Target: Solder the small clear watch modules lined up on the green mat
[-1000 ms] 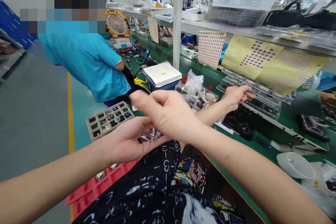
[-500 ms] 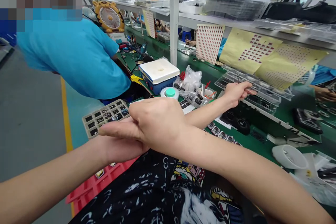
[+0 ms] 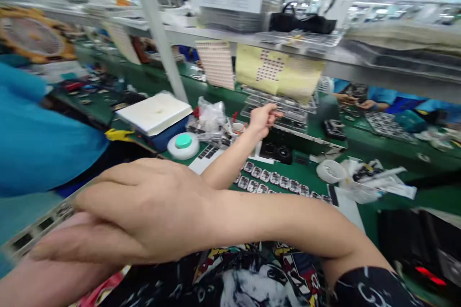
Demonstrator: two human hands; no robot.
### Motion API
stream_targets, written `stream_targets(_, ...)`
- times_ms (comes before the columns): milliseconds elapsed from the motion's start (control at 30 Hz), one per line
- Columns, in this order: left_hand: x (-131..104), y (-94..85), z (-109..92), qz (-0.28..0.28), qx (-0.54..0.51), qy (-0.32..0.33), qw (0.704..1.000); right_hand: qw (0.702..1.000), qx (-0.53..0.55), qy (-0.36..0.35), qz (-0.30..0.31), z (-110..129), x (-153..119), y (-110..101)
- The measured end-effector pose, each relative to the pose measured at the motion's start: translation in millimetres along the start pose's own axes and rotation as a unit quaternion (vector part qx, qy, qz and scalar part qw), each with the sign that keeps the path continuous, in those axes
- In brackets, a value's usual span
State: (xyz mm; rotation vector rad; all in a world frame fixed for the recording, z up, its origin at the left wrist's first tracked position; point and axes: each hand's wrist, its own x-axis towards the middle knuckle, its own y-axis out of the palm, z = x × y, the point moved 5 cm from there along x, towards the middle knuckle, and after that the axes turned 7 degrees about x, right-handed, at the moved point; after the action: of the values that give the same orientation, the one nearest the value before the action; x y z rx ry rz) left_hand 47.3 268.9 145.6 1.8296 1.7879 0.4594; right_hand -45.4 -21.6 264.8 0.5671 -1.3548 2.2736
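My left hand (image 3: 264, 120) is stretched out in front of the stacked clear trays (image 3: 293, 117), its fingers curled together. What lies between them, if anything, is too small to tell. My right hand (image 3: 151, 208) crosses over to the left, with its fingers and thumb closed around my left forearm (image 3: 226, 165). Under my arms, rows of small watch-like parts (image 3: 275, 178) lie on the green bench. Round black parts (image 3: 275, 151) sit just below the left hand.
A white-topped blue box (image 3: 154, 112), a white round container with a green cap (image 3: 183, 141) and a plastic bag (image 3: 211, 112) stand left of centre. A co-worker's blue sleeve (image 3: 46, 134) is at the left. A white bowl (image 3: 330, 171) stands at the right.
The view has swung to the right, so the bench things appear further left. My right hand looks larger and lower left, still on the left forearm. My left hand stays by the clear trays.
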Motion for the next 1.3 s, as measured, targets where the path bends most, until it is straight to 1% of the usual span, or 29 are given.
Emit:
stream_targets(67, 10, -0.9, -1, -0.011, 0.014, 0.032, 0.999, 0.994, -0.019, 0.001, -0.108, -18, -21, -18)
stream_targets(100, 13, -1.1, -2, -0.012, 0.021, 0.043, 0.999, 0.986, -0.028, 0.002, -0.164, -31, -36, -29)
stream_targets(133, 15, -1.4, -4, -0.011, 0.026, 0.055, 0.998, 0.979, -0.038, 0.014, -0.202, -47, -54, -41)
stream_targets(167, 17, -1.6, -6, -0.011, 0.030, 0.065, 0.997, 0.972, -0.065, 0.010, -0.227, -64, -75, -53)
stream_targets(200, 18, -1.7, -8, -0.010, 0.035, 0.073, 0.997, 0.962, -0.109, 0.038, -0.246, -86, -97, -66)
stream_targets(233, 19, -1.7, -10, -0.009, 0.040, 0.078, 0.996, 0.951, -0.163, 0.085, -0.248, -110, -120, -80)
stream_targets(267, 19, -1.5, -12, -0.010, 0.043, 0.083, 0.996, 0.933, -0.228, 0.153, -0.233, -137, -143, -94)
stream_targets(300, 19, -1.1, -14, -0.011, 0.046, 0.088, 0.995, 0.904, -0.293, 0.231, -0.209, -164, -166, -109)
stream_targets(333, 19, -0.4, -15, -0.013, 0.048, 0.092, 0.994, 0.888, -0.316, 0.267, -0.203, -187, -187, -123)
stream_targets(367, 20, 0.5, -16, -0.014, 0.050, 0.096, 0.994, 0.879, -0.328, 0.285, -0.196, -207, -203, -137)
stream_targets(433, 20, 2.7, -16, -0.017, 0.053, 0.101, 0.993, 0.870, -0.347, 0.308, -0.165, -241, -224, -157)
stream_targets(500, 20, 4.6, -16, -0.019, 0.056, 0.103, 0.993, 0.869, -0.356, 0.322, -0.119, -267, -232, -170)
stream_targets(567, 19, 5.8, -16, -0.021, 0.061, 0.105, 0.992, 0.872, -0.355, 0.331, -0.069, -287, -232, -176)
stream_targets(667, 18, 6.5, -16, -0.023, 0.068, 0.110, 0.991, 0.874, -0.348, 0.338, -0.012, -306, -231, -180)
stream_targets(733, 17, 6.2, -17, -0.026, 0.070, 0.114, 0.991, 0.874, -0.346, 0.340, 0.006, -314, -231, -182)
stream_targets(900, 17, 3.7, -15, -0.025, 0.064, 0.113, 0.991, 0.861, -0.354, 0.364, 0.015, -322, -232, -186)
stream_targets(1033, 22, 2.0, -13, -0.018, 0.056, 0.100, 0.993, 0.851, -0.361, 0.381, 0.024, -322, -229, -184)
stream_targets(1200, 21, 5.8, -8, -0.025, 0.081, 0.100, 0.991, 0.860, -0.359, 0.361, 0.026, -313, -227, -179)
stream_targets(1300, 30, 7.7, -4, -0.012, 0.112, 0.106, 0.988, 0.864, -0.358, 0.352, 0.015, -323, -228, -181)
